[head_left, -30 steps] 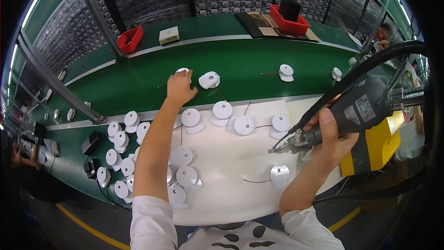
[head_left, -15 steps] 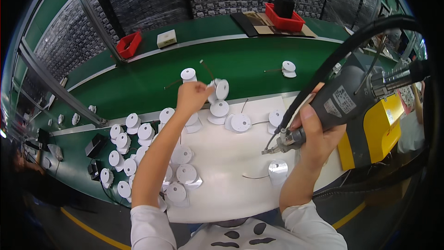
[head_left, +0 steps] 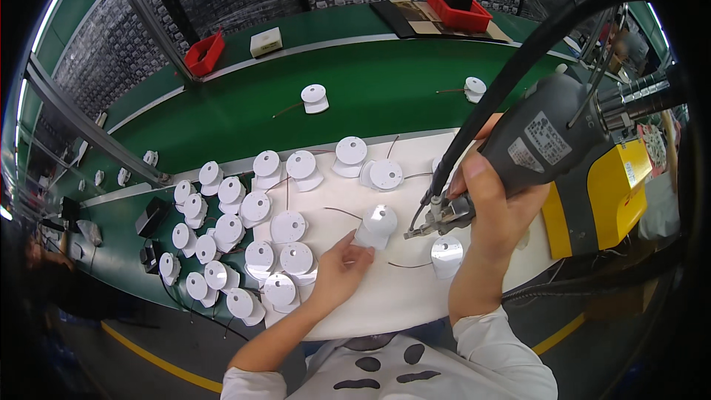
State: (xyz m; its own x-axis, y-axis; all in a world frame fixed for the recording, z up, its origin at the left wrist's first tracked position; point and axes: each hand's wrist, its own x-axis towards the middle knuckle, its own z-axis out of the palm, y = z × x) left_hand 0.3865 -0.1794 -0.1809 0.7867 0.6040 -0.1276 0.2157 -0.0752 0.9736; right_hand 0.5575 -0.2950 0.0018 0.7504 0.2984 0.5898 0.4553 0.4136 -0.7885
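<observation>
My left hand (head_left: 343, 268) pinches the lower edge of a white part (head_left: 378, 226) with a round top and a thin dark wire. That part rests at the middle of the white work surface. My right hand (head_left: 495, 211) grips a dark grey handheld power tool (head_left: 539, 139), fed by a thick black hose. The tool's metal nozzle (head_left: 426, 230) points left, a little to the right of the part and apart from it. Just below the nozzle lies another white part (head_left: 446, 254) with a wire.
Many similar white parts (head_left: 289, 227) crowd the left of the white board (head_left: 355, 304) and the green table. Others lie along its far edge. A green belt (head_left: 385, 96) carries a few more. A yellow machine (head_left: 600, 200) stands at the right; red bins (head_left: 204, 54) sit at the back.
My left hand has come back from the far edge to the middle of the board, bringing a white part with it. The right hand still holds the tool, its nozzle slightly further left.
</observation>
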